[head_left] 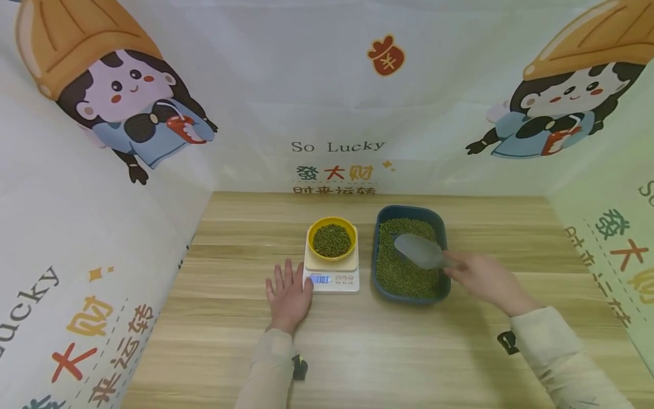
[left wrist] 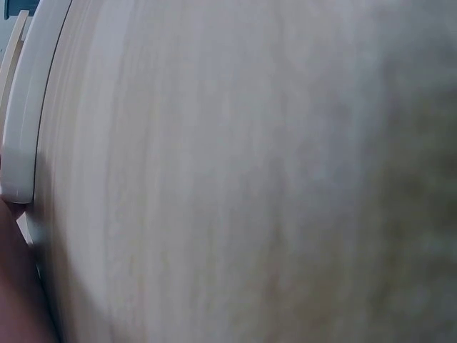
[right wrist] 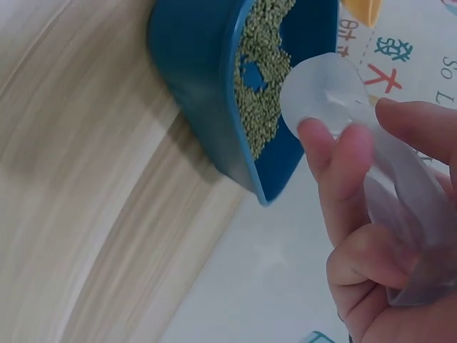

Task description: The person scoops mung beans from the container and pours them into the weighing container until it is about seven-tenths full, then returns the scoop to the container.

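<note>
My right hand (head_left: 487, 278) grips a translucent plastic scoop (head_left: 419, 251) by its handle, over the dark blue tub (head_left: 378, 284) of green beans (head_left: 406, 278). In the right wrist view, fingers and thumb curl round the clear scoop (right wrist: 403, 164); whether it carries beans I cannot tell. A yellow bowl (head_left: 310, 248) of green beans stands on a white kitchen scale (head_left: 332, 284), whose lit display seems to read 130.3. My left hand (head_left: 290, 295) lies with fingers spread on the table, its thumb at the scale's left edge. The left wrist view catches only the scale's side (left wrist: 28, 121).
The wood-grain table (head_left: 245, 238) carries the scale and, to its right, the tub. Printed white cloth (head_left: 434, 102) walls in the back and both sides.
</note>
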{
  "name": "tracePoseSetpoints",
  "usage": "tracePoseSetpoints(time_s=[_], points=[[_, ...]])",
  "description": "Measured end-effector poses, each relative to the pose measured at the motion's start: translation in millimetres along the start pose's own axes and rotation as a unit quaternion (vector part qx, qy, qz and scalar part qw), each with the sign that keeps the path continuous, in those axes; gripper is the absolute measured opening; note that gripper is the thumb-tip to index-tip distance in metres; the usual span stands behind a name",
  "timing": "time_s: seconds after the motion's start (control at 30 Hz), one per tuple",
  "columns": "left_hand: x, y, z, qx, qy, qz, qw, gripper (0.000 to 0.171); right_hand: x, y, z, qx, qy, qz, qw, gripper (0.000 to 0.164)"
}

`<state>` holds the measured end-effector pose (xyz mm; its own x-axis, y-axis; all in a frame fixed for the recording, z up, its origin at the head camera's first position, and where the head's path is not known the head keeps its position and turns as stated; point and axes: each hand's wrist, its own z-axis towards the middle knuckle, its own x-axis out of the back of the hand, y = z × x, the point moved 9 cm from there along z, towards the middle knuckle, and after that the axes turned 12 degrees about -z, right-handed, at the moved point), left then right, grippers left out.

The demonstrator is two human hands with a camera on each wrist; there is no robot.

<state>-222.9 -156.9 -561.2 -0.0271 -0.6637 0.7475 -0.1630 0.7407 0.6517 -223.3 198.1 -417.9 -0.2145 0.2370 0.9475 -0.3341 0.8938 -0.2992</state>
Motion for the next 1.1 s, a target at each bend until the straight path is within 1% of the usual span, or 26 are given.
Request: tracePoseSetpoints(time_s=[0.17,0.23,0.37,0.5,0.63,0.83,0.93,1.1], points=[[-2.0,-1.7,2.1,-0.001,0.0,-0.001,1.0,0.057,6.7,5.3,-2.8,0.005,-0.007,-0.004,1.0,0.046],[-2.1,-2.3,2.7,0.002,0.0,0.0,1.0,0.057,8.2,6.9,-2.7,0.004,-0.022,-0.005,1.0,0.047],[-2.9,-2.3,2.9,0.003,-0.004,0.002,1.0,0.057,6.2,8.7,-4.1,0.002,-0.068,0.009,0.998,0.051],[-2.3,-1.1,2.1,0.002,-0.003,0.002,1.0,0.057,4.5,6.0,-6.6,0.013,-0.093,0.012,0.996,0.049],[-2.8,-1.3,1.4,0.005,-0.005,0.0,1.0,0.057,-0.2,2.6,-9.5,0.021,-0.116,0.002,0.993,0.046],[-2.5,-1.1,0.9,0.005,-0.006,-0.001,1.0,0.057,-3.3,0.7,-11.0,0.017,-0.129,-0.002,0.991,0.045],[-1.7,-0.4,0.0,0.006,-0.005,0.002,1.0,0.057,-7.6,0.9,-11.5,0.011,-0.139,0.012,0.99,0.045],[-0.9,0.1,-0.5,0.006,-0.005,-0.002,1.0,0.057,-13.1,1.2,-10.6,0.018,-0.142,0.01,0.99,0.046]])
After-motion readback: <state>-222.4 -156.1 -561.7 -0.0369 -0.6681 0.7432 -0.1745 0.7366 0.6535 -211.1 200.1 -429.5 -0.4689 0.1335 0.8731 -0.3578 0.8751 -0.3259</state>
